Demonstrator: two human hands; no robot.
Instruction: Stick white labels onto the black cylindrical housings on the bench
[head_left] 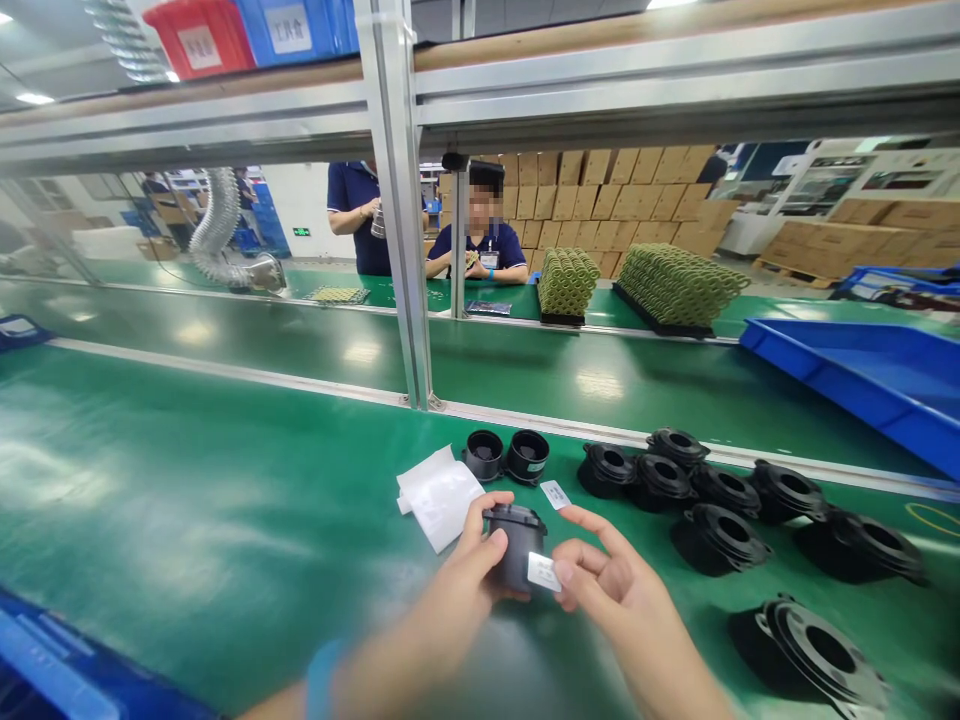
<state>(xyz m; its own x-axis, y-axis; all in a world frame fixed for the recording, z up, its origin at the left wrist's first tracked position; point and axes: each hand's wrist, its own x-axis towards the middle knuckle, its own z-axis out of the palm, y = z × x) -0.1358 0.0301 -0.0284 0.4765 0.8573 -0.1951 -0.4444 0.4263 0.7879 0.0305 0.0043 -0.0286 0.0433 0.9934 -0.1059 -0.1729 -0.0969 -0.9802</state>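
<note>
My left hand (469,570) grips a black cylindrical plastic part (514,545) above the green bench (225,520). My right hand (611,590) presses a small white label (541,572) against the side of that part with thumb and fingers. A second white label (555,494) lies on the bench just beyond. Two more black cylindrical parts (506,455) stand upright behind it, next to a white sheet of label backing (439,495).
Several black flanged parts (720,490) lie in a cluster at the right. A blue tray (862,380) sits at the far right. An aluminium frame post (401,250) rises ahead. Two people work across the green conveyor (262,340), beside stacks of green mesh pieces (675,285).
</note>
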